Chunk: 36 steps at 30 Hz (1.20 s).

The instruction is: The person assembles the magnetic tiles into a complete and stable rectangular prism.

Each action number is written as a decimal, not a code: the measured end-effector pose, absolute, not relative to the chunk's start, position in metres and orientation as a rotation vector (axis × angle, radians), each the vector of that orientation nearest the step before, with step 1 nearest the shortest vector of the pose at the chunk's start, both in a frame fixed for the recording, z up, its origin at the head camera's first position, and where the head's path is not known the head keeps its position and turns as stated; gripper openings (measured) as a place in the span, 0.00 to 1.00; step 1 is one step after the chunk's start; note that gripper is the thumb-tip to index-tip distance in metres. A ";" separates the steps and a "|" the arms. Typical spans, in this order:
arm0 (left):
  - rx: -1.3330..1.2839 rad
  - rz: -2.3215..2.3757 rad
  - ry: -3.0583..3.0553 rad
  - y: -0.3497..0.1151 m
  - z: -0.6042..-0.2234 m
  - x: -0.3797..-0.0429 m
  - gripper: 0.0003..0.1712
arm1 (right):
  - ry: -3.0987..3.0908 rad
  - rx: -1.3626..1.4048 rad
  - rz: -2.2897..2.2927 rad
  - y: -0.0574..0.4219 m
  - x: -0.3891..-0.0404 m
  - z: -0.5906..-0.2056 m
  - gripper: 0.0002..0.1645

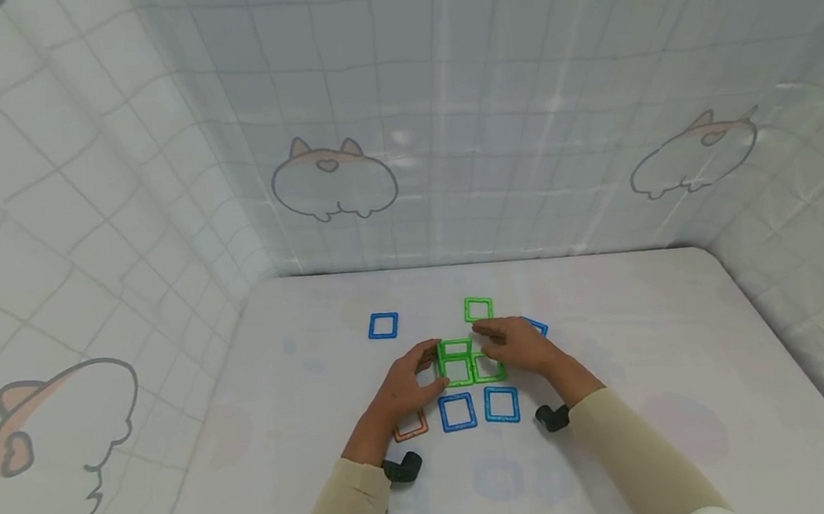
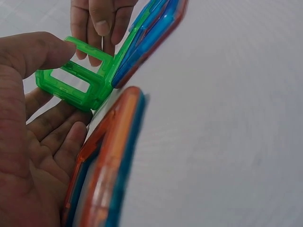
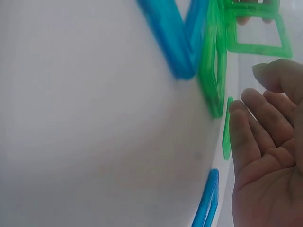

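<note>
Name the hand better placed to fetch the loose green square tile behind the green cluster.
Right. The right hand lies just in front of the loose green square tile; the left hand sits farther away.
</note>
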State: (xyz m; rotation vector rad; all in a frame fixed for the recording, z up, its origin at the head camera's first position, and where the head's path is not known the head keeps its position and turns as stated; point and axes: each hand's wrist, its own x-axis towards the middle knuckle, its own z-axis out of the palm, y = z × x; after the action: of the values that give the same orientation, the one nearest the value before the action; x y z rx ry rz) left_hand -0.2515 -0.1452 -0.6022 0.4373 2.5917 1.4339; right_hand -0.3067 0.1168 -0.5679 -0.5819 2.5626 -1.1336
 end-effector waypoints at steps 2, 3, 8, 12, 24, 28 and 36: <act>0.426 1.435 2.588 -0.145 -0.602 -0.251 0.40 | 2.574 -0.564 -1.111 0.119 -0.308 -0.568 0.31; 0.421 1.432 2.589 -0.145 -0.602 -0.250 0.41 | 2.580 -0.564 -1.103 0.121 -0.309 -0.568 0.31; 0.422 1.424 2.604 -0.144 -0.601 -0.250 0.40 | 2.623 -0.565 -1.064 0.129 -0.311 -0.568 0.30; 0.436 1.439 2.603 -0.143 -0.601 -0.251 0.40 | 2.668 -0.568 -1.034 0.136 -0.313 -0.570 0.28; 0.482 1.460 2.603 -0.145 -0.605 -0.253 0.41 | 2.720 -0.500 -1.041 0.147 -0.319 -0.574 0.28; 0.471 1.449 2.603 -0.145 -0.606 -0.254 0.40 | 2.737 -0.477 -1.051 0.149 -0.322 -0.574 0.29; 0.475 1.444 2.610 -0.145 -0.608 -0.253 0.40 | 2.783 -0.423 -1.036 0.150 -0.325 -0.575 0.31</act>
State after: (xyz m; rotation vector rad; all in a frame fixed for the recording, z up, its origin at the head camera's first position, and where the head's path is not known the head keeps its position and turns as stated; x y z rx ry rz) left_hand -0.2535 -0.1452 -0.6083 0.4748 2.6104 1.4441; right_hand -0.3248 0.1497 -0.5751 -0.4226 2.7832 -1.0356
